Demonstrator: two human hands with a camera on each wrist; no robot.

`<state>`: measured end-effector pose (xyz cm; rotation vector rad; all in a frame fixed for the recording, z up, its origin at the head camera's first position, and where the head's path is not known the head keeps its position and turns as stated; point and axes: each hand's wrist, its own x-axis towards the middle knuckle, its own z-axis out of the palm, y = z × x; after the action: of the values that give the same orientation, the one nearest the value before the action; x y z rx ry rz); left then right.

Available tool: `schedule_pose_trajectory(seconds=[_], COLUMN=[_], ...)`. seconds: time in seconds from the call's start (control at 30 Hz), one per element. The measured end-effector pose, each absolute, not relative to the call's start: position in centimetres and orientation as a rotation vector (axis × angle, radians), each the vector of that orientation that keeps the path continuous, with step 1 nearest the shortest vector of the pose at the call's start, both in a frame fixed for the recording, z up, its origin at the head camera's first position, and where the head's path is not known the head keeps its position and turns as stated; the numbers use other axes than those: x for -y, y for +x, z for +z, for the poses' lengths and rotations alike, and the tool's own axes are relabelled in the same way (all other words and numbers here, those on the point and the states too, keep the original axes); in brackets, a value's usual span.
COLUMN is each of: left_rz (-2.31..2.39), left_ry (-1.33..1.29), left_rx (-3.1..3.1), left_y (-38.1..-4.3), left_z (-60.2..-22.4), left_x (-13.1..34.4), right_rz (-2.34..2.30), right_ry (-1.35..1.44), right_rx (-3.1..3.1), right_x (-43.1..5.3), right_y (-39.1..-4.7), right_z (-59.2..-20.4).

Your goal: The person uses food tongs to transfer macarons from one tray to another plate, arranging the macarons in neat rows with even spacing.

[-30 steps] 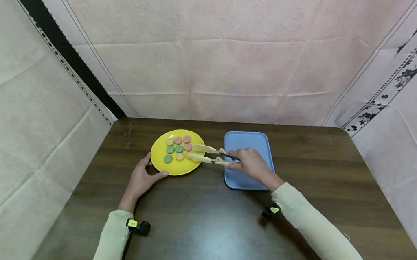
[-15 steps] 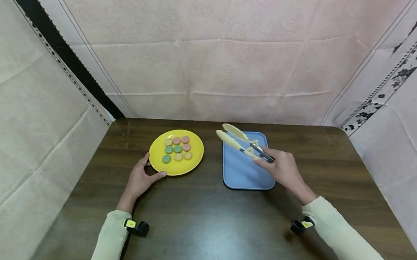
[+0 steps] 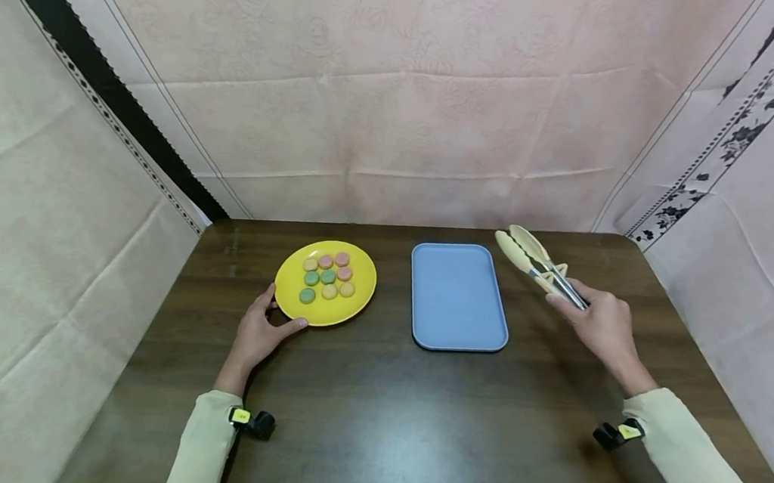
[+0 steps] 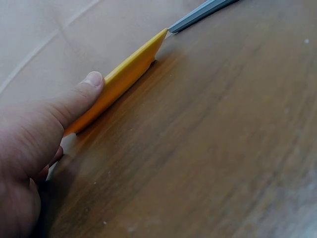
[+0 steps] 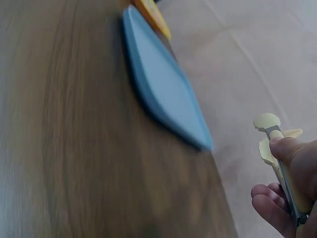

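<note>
My left hand (image 3: 256, 341) holds the near left rim of a yellow plate (image 3: 366, 292), thumb along the front edge and fingers at the side. In the left wrist view the thumb presses on the rim of the plate (image 4: 130, 69). Small round cookie-like discs in pink (image 3: 341, 259), green (image 3: 327, 276) and cream (image 3: 329, 292) lie in three rows on it. At the right my right hand (image 3: 605, 330) grips a pair of tongs (image 3: 554, 278) with cream tips and metal arms. Those tips lie close together, pointing away, with nothing seen between them.
Between the hands a blue rectangular tray (image 3: 457, 296) lies flat, with nothing on it. Everything stands on a dark wooden table (image 3: 388, 423). Pale cloth (image 3: 418, 118) hangs behind the far edge and along both sides.
My right hand has carried the tongs from over the plate, across the blue tray, to the right side of the table. The left hand stays on the plate, and the discs keep their places.
</note>
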<state>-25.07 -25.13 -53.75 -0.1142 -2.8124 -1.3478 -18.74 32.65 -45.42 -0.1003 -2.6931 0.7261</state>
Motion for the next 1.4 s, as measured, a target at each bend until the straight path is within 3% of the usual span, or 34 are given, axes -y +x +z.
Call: schedule_pose_trajectory(seconds=[0.43,1.4], left_rz=[-1.338,-1.339], left_ry=[-0.119,-0.112], left_rx=[2.814,2.82], left_y=[-25.1,-25.1], left_z=[-53.9,-53.7], left_x=[25.1,25.0], right_rz=[0.644,0.529], right_ry=[-0.147,-0.208], right_rx=[2.758,2.878], right_x=[-35.9,-36.1], right_y=[-18.7,-18.8], right_z=[-47.9,-48.7])
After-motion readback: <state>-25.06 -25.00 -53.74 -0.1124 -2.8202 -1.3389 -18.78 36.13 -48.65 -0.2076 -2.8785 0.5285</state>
